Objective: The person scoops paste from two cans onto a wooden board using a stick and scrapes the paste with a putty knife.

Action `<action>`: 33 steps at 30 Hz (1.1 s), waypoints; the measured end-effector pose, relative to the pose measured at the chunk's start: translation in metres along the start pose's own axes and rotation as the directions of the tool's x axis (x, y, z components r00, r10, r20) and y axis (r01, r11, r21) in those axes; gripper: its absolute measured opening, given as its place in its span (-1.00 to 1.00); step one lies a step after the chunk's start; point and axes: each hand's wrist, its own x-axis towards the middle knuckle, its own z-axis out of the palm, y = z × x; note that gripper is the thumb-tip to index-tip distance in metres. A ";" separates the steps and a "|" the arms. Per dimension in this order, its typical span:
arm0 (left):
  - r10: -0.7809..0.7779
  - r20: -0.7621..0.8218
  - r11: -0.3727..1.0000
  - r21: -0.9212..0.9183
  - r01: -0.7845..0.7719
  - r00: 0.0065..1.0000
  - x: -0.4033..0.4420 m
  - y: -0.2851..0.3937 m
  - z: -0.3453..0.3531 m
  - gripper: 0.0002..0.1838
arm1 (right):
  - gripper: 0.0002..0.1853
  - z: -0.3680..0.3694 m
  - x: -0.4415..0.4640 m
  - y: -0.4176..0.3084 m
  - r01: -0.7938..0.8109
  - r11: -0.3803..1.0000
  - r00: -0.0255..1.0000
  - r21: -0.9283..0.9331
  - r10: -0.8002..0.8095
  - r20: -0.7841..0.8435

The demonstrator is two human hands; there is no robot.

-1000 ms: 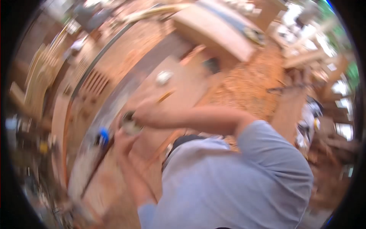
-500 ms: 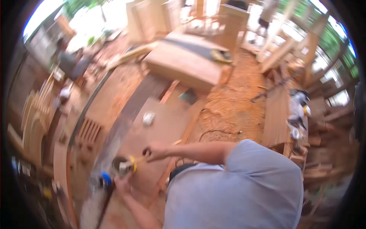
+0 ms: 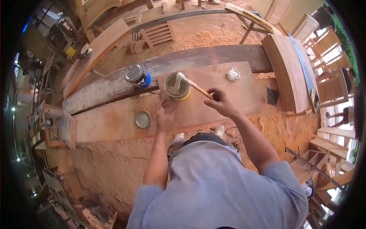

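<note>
My right hand point(image 3: 223, 102) grips a slim wooden stick point(image 3: 199, 90), held at a slant. Its far end is thickly coated in whitish paste and sits at the mouth of an open can point(image 3: 179, 95) with a yellow band. Beside that can, on its near side, my left hand point(image 3: 166, 114) is open with fingers apart, somewhat blurred; whether it touches the can I cannot tell. A closed can with a blue label point(image 3: 137, 75) stands to the left. A round metal lid point(image 3: 143, 119) lies on the bench nearer me.
A reddish-brown board point(image 3: 213, 80) lies under the open can, with a crumpled white wad point(image 3: 233, 74) on it. A dark flat piece point(image 3: 272, 96) lies farther right. Beyond it stands a large wooden block point(image 3: 286, 72). Slatted wooden frames point(image 3: 158, 34) rest on the sawdust-covered ground.
The camera view has swung, bringing the bench level across the middle. The stick's coated end is now visible at the can's mouth. My left hand appears lower beside the can.
</note>
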 end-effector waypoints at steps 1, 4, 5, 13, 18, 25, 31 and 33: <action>-0.012 -0.013 1.000 0.009 0.013 1.000 -0.018 0.002 -0.008 -0.62 | -0.66 -0.001 0.002 0.005 0.035 0.999 0.999 0.011 -0.034 -0.019; -0.422 0.056 0.895 -0.136 0.426 0.905 -0.075 0.019 -0.030 -0.71 | -0.68 0.002 0.011 0.021 0.096 0.995 0.993 0.011 -0.095 -0.076; -0.442 0.019 0.883 -0.166 0.439 0.897 -0.096 0.012 -0.035 -0.72 | -0.68 0.003 0.014 0.026 0.126 0.992 0.984 -0.006 -0.126 -0.124; -0.649 -0.318 0.758 -0.199 0.621 0.691 -0.243 -0.064 -0.061 -0.55 | -0.66 -0.017 0.028 -0.003 0.102 0.950 0.995 -0.296 -0.102 0.015; -0.963 -0.227 0.213 -0.325 0.921 0.143 -0.332 -0.047 -0.051 -0.28 | -0.65 -0.023 0.033 -0.022 0.216 0.898 0.976 -0.383 -0.187 0.111; -0.993 -0.060 0.112 -0.269 0.957 0.099 -0.392 -0.047 -0.042 -0.28 | -0.70 -0.012 0.035 -0.032 0.245 0.772 0.968 -0.587 -0.226 0.107; -0.953 0.101 0.271 -0.143 0.952 0.286 -0.362 -0.084 -0.109 -0.41 | -0.71 0.005 0.021 -0.040 0.144 0.778 0.989 -0.612 -0.139 0.055; -0.841 0.150 0.513 -0.083 0.854 0.520 -0.315 -0.052 -0.140 -0.43 | -0.72 0.009 0.023 -0.031 0.131 0.776 0.988 -0.617 -0.152 0.019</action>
